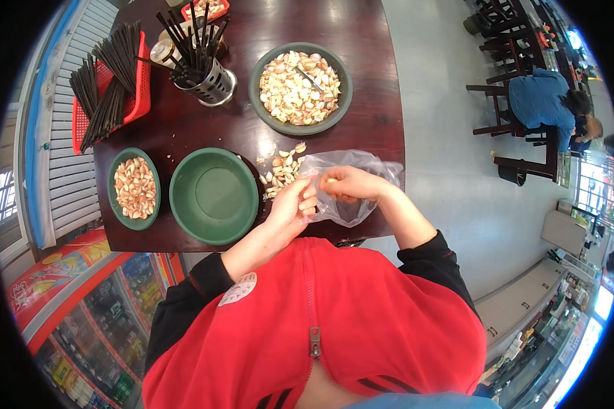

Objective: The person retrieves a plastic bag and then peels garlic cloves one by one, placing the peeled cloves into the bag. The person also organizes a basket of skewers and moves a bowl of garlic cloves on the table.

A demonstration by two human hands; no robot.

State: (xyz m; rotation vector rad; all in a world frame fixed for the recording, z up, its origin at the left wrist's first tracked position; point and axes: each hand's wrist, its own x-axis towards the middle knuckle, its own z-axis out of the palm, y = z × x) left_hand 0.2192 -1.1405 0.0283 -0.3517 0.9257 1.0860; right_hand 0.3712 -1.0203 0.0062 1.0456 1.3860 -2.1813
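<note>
My left hand (294, 202) has its fingers curled at the left edge of a clear plastic bag (350, 217); whether it grips the film is hard to tell. Over the bag, my right hand (350, 183) pinches a small pale piece, apparently a garlic clove (331, 180). Loose garlic cloves (284, 167) lie on the dark table just beyond my left hand. To the left stands an empty green plastic basin (220, 197), and beside it a smaller green bowl (157, 197) full of cloves. A larger round bowl (347, 97) farther back holds many cloves and a dark thin object.
A perforated metal holder (212, 87) with dark chopsticks and a red plastic basket (144, 87) of more chopsticks stand at the back left of the wooden table (368, 61). A red basket of garlic (227, 6) sits beyond. A person in blue (537, 99) sits far right.
</note>
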